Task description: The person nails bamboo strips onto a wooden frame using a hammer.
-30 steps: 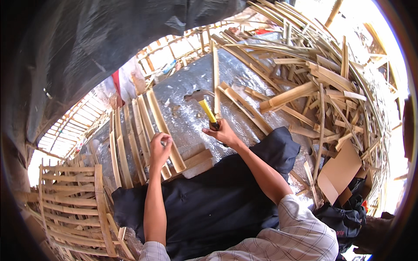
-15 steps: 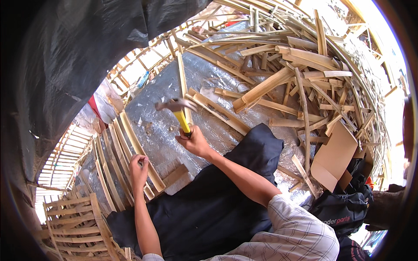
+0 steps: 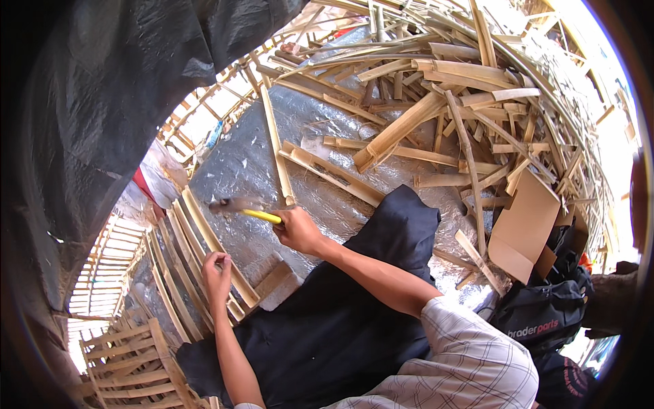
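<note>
My right hand (image 3: 298,230) is wrapped round the grip of a claw hammer (image 3: 259,215) with a yellow handle. The hammer's head is smeared by motion and points left, above the bamboo slats. At the row of slats, my left hand (image 3: 217,273) is closed in a pinch over the rightmost bamboo slat (image 3: 238,281); what its fingertips hold is too small to make out. Several more bamboo slats (image 3: 178,262) lie side by side to the left of that hand. Short wooden blocks (image 3: 274,279) lie just right of the slats' near ends.
Split bamboo pieces (image 3: 409,129) are heaped at the far right on a silvery sheet (image 3: 235,174). A cardboard piece (image 3: 524,228) and a black bag (image 3: 541,307) stand at the right. Black cloth (image 3: 320,327) covers my lap. A slatted bamboo panel (image 3: 133,361) is at lower left.
The hammer has swung down and left, from upright to nearly level. My right hand turned with it. My left hand stays at the slats while the whole view has shifted slightly.
</note>
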### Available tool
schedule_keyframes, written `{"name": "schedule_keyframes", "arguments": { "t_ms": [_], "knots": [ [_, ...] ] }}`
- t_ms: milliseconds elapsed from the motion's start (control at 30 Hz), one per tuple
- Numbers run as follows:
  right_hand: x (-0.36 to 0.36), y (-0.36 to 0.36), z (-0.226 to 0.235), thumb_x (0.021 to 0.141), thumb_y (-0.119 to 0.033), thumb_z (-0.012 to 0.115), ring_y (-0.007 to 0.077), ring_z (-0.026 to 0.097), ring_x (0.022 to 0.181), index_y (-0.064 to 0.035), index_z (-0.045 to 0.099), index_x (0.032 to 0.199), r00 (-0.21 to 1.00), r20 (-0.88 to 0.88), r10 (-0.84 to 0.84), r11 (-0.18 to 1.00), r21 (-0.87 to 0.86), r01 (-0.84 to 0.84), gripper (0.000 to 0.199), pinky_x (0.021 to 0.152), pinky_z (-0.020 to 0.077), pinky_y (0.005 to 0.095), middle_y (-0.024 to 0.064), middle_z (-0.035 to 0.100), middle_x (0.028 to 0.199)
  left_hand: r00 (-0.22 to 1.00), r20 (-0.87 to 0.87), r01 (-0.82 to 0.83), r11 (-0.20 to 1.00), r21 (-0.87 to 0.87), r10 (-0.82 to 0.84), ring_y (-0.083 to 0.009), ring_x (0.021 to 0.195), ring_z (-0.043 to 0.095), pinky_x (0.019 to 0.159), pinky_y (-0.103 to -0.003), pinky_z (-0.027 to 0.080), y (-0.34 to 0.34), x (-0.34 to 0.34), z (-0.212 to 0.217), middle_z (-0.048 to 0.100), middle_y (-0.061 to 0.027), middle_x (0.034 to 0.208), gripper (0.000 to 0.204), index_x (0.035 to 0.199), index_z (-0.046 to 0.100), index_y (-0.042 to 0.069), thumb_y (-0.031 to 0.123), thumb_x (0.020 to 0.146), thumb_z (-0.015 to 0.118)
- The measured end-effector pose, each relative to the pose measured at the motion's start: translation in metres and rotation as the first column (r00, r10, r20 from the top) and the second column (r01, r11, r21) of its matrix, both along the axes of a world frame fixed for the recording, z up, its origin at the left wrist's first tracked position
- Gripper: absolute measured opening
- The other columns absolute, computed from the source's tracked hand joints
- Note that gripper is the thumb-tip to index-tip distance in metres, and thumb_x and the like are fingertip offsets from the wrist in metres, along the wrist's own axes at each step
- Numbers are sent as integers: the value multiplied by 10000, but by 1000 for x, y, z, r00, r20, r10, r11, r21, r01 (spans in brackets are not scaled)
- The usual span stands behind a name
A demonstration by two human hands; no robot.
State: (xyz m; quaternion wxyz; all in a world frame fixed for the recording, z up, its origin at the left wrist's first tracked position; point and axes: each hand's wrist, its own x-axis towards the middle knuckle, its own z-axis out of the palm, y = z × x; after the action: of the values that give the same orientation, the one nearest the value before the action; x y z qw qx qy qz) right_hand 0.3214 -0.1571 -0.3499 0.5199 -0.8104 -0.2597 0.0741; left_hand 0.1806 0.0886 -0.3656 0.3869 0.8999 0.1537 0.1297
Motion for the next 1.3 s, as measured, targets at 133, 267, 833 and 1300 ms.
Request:
{"name": "schedule_keyframes", "arguments": {
  "t_ms": [133,267,833,1300],
  "knots": [
    [5,7,0,800,-34,664,449,662,736,-21,644,865,993,-29,-112,994,-19,111,69,671,527,523,231,661,743,1000,15,27,999,-36,-27,-216,826,630,807,-338,499,9,4,1,629,-101,868,54,922,666,-31,21,913,659],
    [7,-1,7,792,-24,657,457,653,716,-18,632,838,991,51,-120,988,100,115,52,662,526,523,232,657,726,1000,4,31,1000,2,-31,-213,836,637,814,-335,498,8,-3,-3,638,-102,877,61,927,671,-32,26,916,658],
    [15,10,-6,803,-38,632,516,677,846,28,686,869,906,-346,-243,959,57,279,108,740,547,576,305,678,834,556,619,265,824,501,-555,-204,805,633,685,-345,504,-233,262,251,619,-124,909,38,947,614,-48,-18,923,607],
    [22,-12,23,757,6,658,484,694,866,46,682,831,904,-428,-9,963,239,123,88,748,564,539,301,693,901,412,75,483,288,827,-908,-421,1269,585,1071,-457,468,-467,553,206,605,-312,1336,520,1320,559,-60,244,902,603]
  ]
}}
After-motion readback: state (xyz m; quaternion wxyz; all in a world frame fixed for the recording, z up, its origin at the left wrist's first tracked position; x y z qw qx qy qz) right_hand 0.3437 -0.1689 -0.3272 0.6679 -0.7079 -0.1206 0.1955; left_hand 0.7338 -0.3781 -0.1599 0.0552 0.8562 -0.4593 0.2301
